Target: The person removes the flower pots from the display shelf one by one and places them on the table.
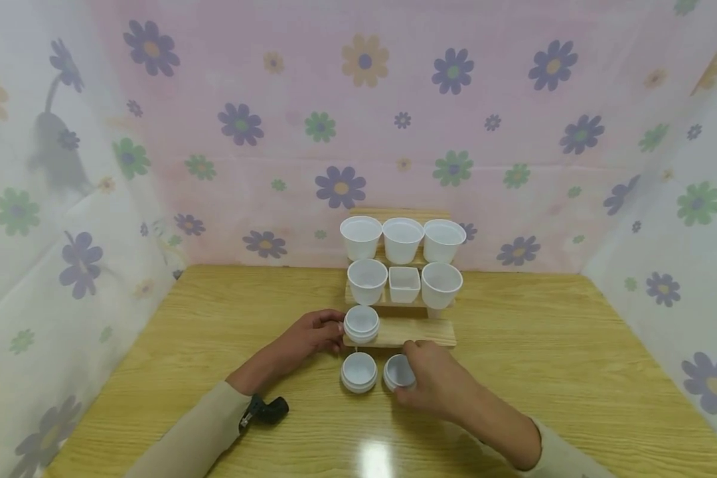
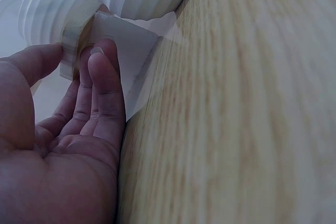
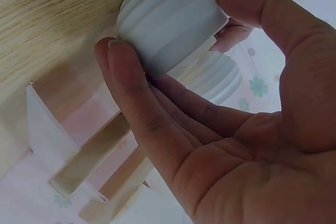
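Observation:
A tiered wooden stand (image 1: 418, 333) with white side supports stands towards the back of the table. My left hand (image 1: 317, 333) is at the left end of its lowest board. In the left wrist view, thumb and fingertips pinch the end of that board (image 2: 69, 53). Just above sits a small round ribbed white pot (image 1: 361, 324). In front of the stand my right hand (image 1: 439, 382) grips another ribbed round pot (image 3: 170, 22) between thumb and fingers, low at the table. A similar pot (image 1: 358, 373) stands on the table to its left.
The stand's top board bears a row of tapered white pots (image 1: 403, 240). On the middle board a square white pot (image 1: 403, 285) stands between two round ones. A flowered cloth (image 1: 287, 146) hangs behind the wooden table (image 1: 245, 299) and at both sides.

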A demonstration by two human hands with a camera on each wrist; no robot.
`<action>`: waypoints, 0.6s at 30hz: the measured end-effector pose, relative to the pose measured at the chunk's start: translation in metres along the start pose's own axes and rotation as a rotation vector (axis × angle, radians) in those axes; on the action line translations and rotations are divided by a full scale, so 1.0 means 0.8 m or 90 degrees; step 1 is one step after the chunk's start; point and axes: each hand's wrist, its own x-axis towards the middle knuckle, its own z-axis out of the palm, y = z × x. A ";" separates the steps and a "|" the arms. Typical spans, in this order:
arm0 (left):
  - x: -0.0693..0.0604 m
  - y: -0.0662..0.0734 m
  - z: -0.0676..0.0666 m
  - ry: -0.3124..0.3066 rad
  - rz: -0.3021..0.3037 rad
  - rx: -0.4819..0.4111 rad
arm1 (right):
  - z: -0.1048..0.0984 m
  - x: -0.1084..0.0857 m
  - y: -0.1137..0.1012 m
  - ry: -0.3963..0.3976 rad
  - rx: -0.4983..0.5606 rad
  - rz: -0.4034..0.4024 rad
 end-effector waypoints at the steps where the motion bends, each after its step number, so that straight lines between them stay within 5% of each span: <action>1: 0.000 0.000 0.000 0.000 0.000 0.000 | 0.000 0.000 0.000 0.000 0.000 -0.001; 18: 0.002 -0.002 -0.004 -0.007 0.005 -0.004 | -0.004 -0.001 -0.005 0.017 -0.013 -0.003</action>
